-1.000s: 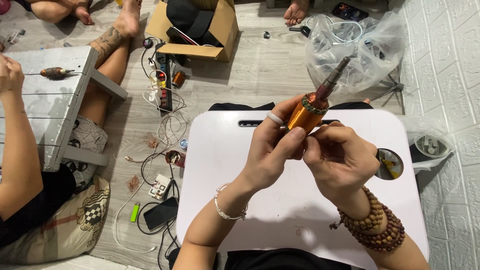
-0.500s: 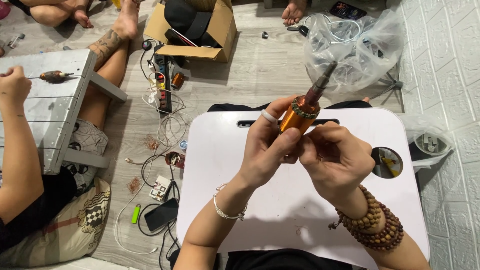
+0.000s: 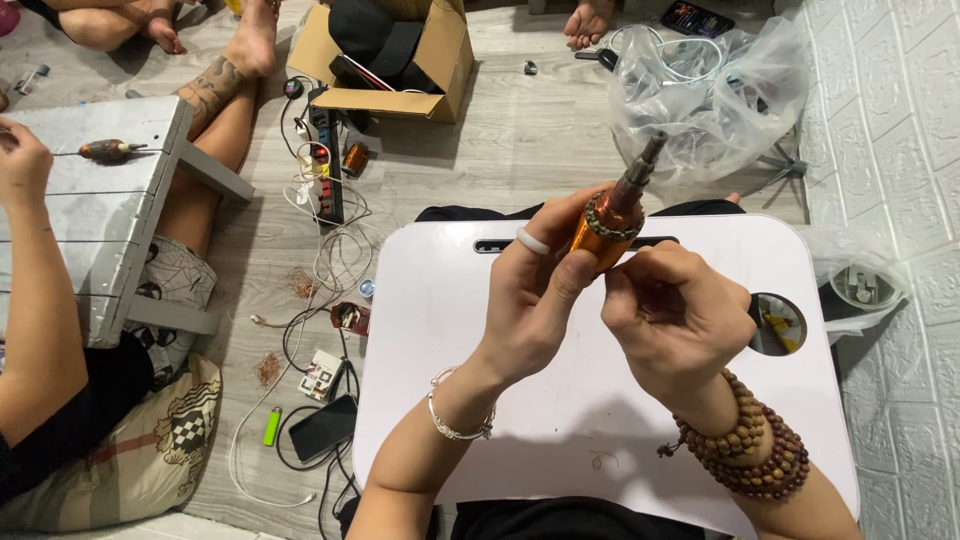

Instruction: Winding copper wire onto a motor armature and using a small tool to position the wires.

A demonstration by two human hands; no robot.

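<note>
Got one orange motor [image 3: 603,232] pinched in both hands above my white table [image 3: 450,400]: left hand [image 3: 535,300] fingers wrapped round it, right hand [image 3: 675,320] fingers curled touching its near end.

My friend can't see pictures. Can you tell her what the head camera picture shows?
Two hands hold a small orange motor with a metal shaft above a white lap table: the left hand grips its body and the right hand pinches near its base. Cables and a power strip lie on the floor beside another seated person.
</note>
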